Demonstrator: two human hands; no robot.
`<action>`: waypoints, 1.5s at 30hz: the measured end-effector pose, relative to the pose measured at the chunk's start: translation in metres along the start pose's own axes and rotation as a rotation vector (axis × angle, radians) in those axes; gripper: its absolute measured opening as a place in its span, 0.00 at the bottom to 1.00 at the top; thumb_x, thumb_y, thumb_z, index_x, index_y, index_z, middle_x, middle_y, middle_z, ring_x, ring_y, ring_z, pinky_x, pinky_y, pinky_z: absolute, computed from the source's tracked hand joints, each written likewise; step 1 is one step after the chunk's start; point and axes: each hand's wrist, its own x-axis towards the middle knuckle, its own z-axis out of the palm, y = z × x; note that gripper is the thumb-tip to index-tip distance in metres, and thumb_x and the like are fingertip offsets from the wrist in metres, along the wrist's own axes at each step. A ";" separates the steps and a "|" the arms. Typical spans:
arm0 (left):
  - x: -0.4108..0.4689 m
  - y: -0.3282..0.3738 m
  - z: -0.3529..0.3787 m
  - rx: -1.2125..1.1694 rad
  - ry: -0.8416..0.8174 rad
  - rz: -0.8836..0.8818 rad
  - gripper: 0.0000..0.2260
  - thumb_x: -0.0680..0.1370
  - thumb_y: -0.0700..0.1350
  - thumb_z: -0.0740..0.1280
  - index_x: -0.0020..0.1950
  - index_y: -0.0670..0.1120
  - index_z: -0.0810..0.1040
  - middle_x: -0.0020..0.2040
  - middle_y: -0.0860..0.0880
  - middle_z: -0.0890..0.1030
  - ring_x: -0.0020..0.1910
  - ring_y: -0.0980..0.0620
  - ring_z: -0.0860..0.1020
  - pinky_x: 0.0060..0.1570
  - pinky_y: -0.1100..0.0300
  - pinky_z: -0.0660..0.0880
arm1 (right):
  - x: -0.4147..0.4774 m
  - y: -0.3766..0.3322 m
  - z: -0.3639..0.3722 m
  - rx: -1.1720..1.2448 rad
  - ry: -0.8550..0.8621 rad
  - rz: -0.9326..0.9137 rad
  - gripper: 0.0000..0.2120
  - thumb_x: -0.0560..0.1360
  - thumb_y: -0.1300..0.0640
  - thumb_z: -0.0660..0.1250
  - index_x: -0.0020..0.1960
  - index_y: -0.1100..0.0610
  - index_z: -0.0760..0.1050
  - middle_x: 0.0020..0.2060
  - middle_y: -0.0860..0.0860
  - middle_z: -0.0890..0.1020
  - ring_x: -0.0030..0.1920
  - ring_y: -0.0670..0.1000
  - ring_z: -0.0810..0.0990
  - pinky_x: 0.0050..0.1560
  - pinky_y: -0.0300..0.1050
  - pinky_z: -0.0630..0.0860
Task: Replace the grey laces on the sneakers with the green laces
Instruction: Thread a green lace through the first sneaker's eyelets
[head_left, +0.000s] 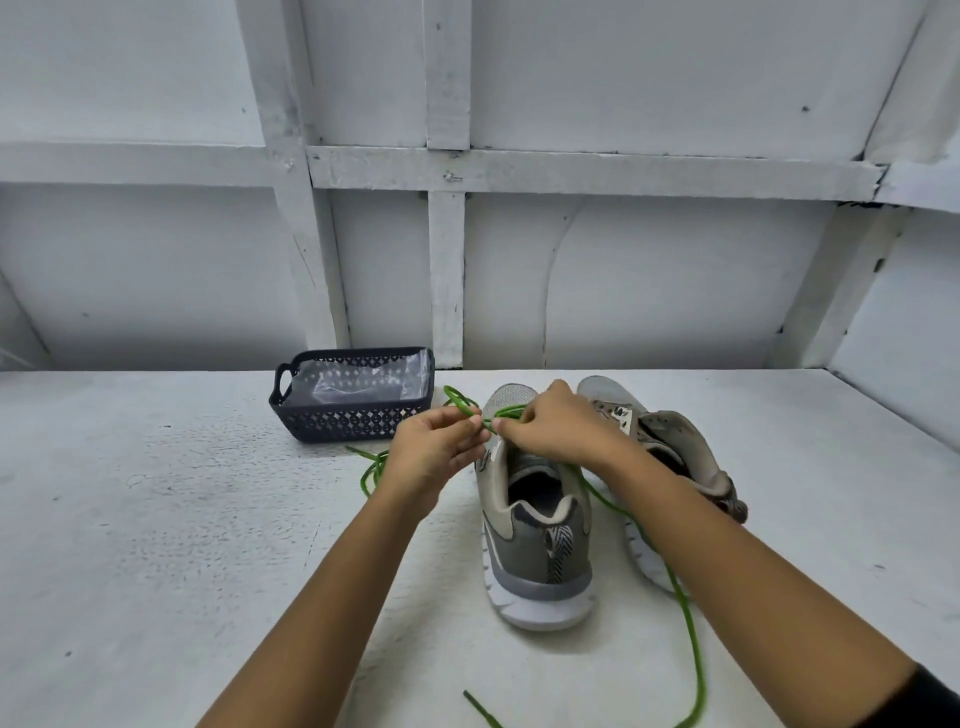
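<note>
White painted worktop (156, 545) carries a grey mesh sneaker (535, 551), with its twin sneaker (670, 431) at two o'clock. Above the tongue, left hand (441, 441) and right hand (558, 426) both pinch a thin green round lace (693, 639) that trails toward five o'clock. Dark perforated plastic basket (353, 420) sits at ten o'clock.

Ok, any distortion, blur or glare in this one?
Head view: wide-angle lens splays the wall beams; light flat, shadows faint; left hand, right hand and lace slightly soft; faint sheen on the plastic in the basket.
</note>
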 end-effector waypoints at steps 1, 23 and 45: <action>0.000 -0.001 0.002 0.017 0.007 0.011 0.05 0.76 0.31 0.64 0.44 0.39 0.77 0.35 0.45 0.81 0.31 0.56 0.81 0.36 0.65 0.79 | 0.001 0.002 0.003 0.062 0.003 0.007 0.18 0.75 0.43 0.61 0.36 0.56 0.70 0.51 0.59 0.69 0.51 0.60 0.72 0.43 0.45 0.68; 0.010 -0.020 0.013 0.357 0.102 0.287 0.08 0.75 0.33 0.67 0.40 0.45 0.77 0.35 0.47 0.81 0.37 0.53 0.79 0.48 0.49 0.78 | 0.001 0.020 0.020 0.685 -0.033 0.030 0.08 0.77 0.62 0.65 0.39 0.55 0.77 0.41 0.55 0.79 0.44 0.51 0.76 0.52 0.46 0.72; 0.009 -0.027 0.017 0.583 0.161 0.459 0.08 0.75 0.37 0.68 0.41 0.49 0.75 0.38 0.50 0.80 0.40 0.52 0.80 0.46 0.54 0.77 | 0.003 0.023 0.026 0.774 -0.021 0.061 0.06 0.76 0.62 0.66 0.42 0.55 0.77 0.42 0.57 0.80 0.45 0.52 0.77 0.58 0.50 0.74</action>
